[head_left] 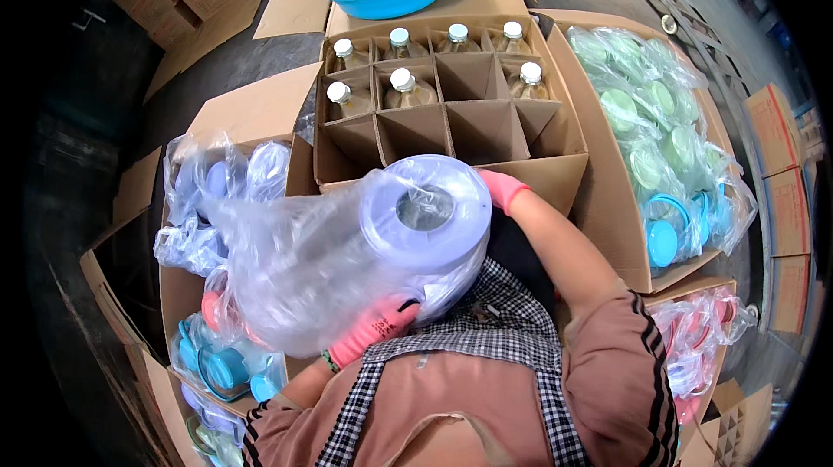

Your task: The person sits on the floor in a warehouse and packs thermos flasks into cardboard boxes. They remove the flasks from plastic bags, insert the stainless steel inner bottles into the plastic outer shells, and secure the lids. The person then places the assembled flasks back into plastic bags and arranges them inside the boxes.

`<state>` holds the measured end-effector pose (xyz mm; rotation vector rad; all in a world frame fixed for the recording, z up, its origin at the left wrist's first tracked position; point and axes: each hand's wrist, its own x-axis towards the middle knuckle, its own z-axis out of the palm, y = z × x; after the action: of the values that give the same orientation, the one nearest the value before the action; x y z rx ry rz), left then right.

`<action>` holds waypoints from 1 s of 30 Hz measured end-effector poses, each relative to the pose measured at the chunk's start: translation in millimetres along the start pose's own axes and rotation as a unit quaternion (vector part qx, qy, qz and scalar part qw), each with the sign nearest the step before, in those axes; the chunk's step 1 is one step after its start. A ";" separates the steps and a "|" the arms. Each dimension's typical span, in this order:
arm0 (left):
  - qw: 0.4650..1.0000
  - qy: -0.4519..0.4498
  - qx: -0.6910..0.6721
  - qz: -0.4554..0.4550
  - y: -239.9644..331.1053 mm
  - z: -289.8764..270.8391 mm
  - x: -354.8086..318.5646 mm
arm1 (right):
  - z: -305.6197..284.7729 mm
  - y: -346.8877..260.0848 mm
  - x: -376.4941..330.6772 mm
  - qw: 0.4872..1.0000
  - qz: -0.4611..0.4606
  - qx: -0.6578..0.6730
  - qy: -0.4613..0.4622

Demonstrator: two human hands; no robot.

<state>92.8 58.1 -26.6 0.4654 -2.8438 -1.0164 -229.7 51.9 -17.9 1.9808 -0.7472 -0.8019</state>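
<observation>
Lilac piece point(425, 246), trailing clear bag point(291, 254), is just this side of the carton point(552, 177). Left hand point(375, 332) at its lower side, right hand point(503, 189) at its far edge; fingers mostly hidden, grip can't be told. Carton seems part-filled: seven bottles point(408, 96) in, some cells without.

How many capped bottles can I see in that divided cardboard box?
7: four bottles across the back row, three in the middle row, two left and one right. More may be hidden.
</observation>
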 end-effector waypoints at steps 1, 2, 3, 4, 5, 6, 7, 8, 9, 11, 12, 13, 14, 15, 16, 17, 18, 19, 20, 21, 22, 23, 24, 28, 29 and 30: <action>1.000 0.003 -0.024 -0.011 7.0 -3.8 1.0 | 0.2 -2.9 4.0 0.940 -0.079 -0.331 0.008; 0.999 -0.001 -0.038 -0.019 10.0 -4.7 0.2 | 8.6 -21.6 11.0 0.921 -0.080 -0.382 -0.003; 0.999 -0.005 -0.047 -0.020 13.4 -7.3 2.6 | 21.1 -40.2 14.6 0.927 -0.028 -0.374 -0.011; 0.998 -0.009 -0.054 -0.020 16.4 -8.3 6.3 | 33.5 -58.6 17.4 0.929 0.025 -0.368 -0.019; 0.998 -0.014 -0.060 -0.016 18.3 -7.2 11.5 | 46.9 -76.8 17.1 0.927 0.076 -0.365 -0.030; 0.998 -0.011 -0.066 -0.021 18.8 -6.0 10.8 | 43.9 -74.6 20.8 0.941 0.059 -0.331 -0.024; 0.997 -0.008 -0.072 -0.027 18.7 -4.6 9.5 | 41.1 -72.2 23.3 0.954 0.041 -0.298 -0.020; 0.996 -0.007 -0.078 -0.033 20.7 -3.6 5.7 | 38.4 -69.7 25.0 0.964 0.023 -0.264 -0.017; 0.996 -0.004 -0.087 -0.037 21.8 -4.0 6.4 | 33.5 -63.4 24.5 0.973 0.006 -0.230 -0.018; 0.994 -0.004 -0.102 -0.046 26.0 -6.0 9.7 | 13.7 -43.3 23.5 0.854 -0.141 -0.499 0.022; 0.992 -0.003 -0.112 -0.055 28.7 -8.1 13.1 | -2.3 -28.0 22.1 0.621 -0.252 -0.740 0.059; 0.990 0.000 -0.124 -0.064 34.5 -12.1 17.3 | -23.1 -3.3 15.2 0.306 -0.334 -0.887 0.085; 0.987 0.003 -0.130 -0.093 43.5 -16.9 18.0 | -44.5 21.8 8.8 0.296 -0.329 -0.890 0.110; 0.982 0.005 -0.141 -0.125 57.7 -26.3 25.7 | -30.5 10.3 2.5 0.535 -0.240 -0.809 0.047; 0.969 0.006 -0.163 -0.187 74.9 -39.2 28.1 | -20.0 -2.6 -1.7 0.734 -0.129 -0.667 -0.014; 0.946 0.011 -0.201 -0.252 87.3 -56.1 31.7 | -9.4 -14.6 -0.6 0.579 -0.167 -0.796 -0.059; 0.917 0.019 -0.270 -0.293 91.2 -65.7 37.5 | -8.0 -20.4 -4.5 0.350 -0.242 -0.902 -0.071; 0.884 0.097 -0.384 -0.249 85.9 -73.5 31.0 | -17.6 -17.8 -0.1 0.156 -0.306 -0.937 -0.065; 0.835 0.158 -0.494 -0.184 80.7 -80.8 27.0 | -22.9 -10.7 -2.9 0.065 -0.305 -0.948 -0.069; 0.855 0.320 -0.369 -0.176 81.3 -94.1 29.7 | -38.2 5.8 -2.3 -0.025 -0.294 -0.953 -0.072; 0.833 0.350 -0.356 -0.236 80.2 -113.2 24.5 | -50.1 17.3 -2.6 -0.103 -0.303 -0.941 -0.107; 0.836 0.348 -0.374 -0.200 74.4 -136.0 19.8 | -61.6 27.6 -4.0 -0.180 -0.312 -0.922 -0.144; 0.820 0.365 -0.406 -0.172 74.7 -157.5 15.7 | -73.0 37.9 -6.9 -0.257 -0.322 -0.893 -0.182; 0.763 0.486 -0.426 -0.030 52.3 -211.3 -21.5 | -128.8 56.0 2.6 -0.418 -0.274 -0.845 -0.191; 0.761 0.495 -0.418 -0.035 41.9 -215.3 -27.5 | -137.6 39.8 9.3 -0.438 -0.282 -0.824 -0.223; 0.779 0.496 -0.381 -0.043 44.3 -211.5 -23.5 | -135.5 10.7 14.4 -0.443 -0.288 -0.822 -0.212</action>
<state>142.2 -30.1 165.9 0.7296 -1.3571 -1.2834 -119.7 101.5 46.4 2.6992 -2.1144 1.5570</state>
